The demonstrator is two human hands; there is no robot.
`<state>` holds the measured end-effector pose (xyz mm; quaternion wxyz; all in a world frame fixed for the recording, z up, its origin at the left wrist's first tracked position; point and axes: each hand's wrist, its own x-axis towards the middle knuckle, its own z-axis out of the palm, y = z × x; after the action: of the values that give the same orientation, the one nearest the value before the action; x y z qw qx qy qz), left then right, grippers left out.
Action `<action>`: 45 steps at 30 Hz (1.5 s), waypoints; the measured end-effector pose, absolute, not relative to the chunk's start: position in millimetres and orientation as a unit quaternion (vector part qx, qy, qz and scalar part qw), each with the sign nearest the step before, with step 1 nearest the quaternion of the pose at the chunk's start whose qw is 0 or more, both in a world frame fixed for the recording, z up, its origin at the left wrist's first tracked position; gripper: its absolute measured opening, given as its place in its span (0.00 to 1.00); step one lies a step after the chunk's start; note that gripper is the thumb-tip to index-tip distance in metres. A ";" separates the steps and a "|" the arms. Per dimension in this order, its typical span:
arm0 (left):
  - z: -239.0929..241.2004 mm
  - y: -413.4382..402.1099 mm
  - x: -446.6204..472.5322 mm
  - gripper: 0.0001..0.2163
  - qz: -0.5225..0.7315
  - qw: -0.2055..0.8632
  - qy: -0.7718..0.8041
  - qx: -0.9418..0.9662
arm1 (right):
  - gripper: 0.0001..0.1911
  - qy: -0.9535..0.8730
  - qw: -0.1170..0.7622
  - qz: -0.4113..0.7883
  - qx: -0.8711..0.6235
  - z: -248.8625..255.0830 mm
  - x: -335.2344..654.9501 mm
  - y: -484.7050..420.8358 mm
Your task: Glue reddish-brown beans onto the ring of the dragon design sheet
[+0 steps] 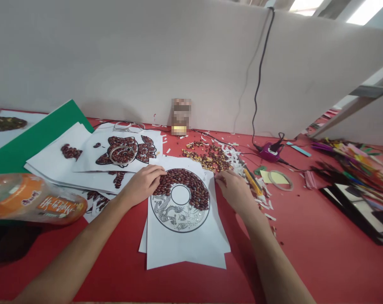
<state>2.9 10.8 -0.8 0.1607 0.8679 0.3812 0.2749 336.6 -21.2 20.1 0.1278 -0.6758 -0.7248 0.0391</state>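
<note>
A white sheet of paper (185, 253) lies on the red table, over at least one other sheet. Its printed ring with a dragon drawing (170, 213) is covered along the top and right by dark red-brown beans (196, 190). My left hand (145, 181) is closed at the sheet's upper left edge, fingertips bent beside the beans. At the upper right edge, my right hand (236, 190) pinches the paper between curled fingers and thumb. Behind the sheet, loose mixed yellow and brown kernels (207, 156) lie scattered.
Left stand bean-covered animal pictures (115, 150), a tape roll (123, 155), a green board (74, 114) and a lying plastic bottle (36, 200). Right are a yellow cutter knife (253, 182), paper scraps, a purple power hub (270, 152), another tape roll (280, 180) and colourful craft sticks (362, 169).
</note>
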 end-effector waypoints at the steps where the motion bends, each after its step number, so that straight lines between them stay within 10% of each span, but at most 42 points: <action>1: -0.6 10.8 3.0 0.15 0.275 0.160 0.381 0.868 | 0.08 -0.724 0.128 0.040 -0.677 18.4 336.3 -21.3; 8: -0.3 10.7 3.0 0.16 0.275 0.160 0.380 0.868 | 0.11 -0.700 0.108 0.008 -0.706 17.0 332.2 -24.1; 18: -2.7 11.6 3.3 0.15 0.281 0.154 0.382 0.867 | 0.13 -0.748 0.343 0.103 -0.558 24.5 268.5 -39.8; 26: -4.1 13.6 4.6 0.14 0.279 0.132 0.384 0.870 | 0.09 -0.796 0.306 0.230 -0.468 17.0 204.3 -59.9; 45: -2.9 13.3 3.4 0.14 0.280 0.136 0.385 0.869 | 0.08 -0.828 0.258 0.091 -0.489 13.6 201.2 -62.2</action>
<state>3.4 13.3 -2.9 0.1356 0.8689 0.3848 0.2802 201.2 -62.2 13.6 0.2582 -0.4890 -0.8283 0.0908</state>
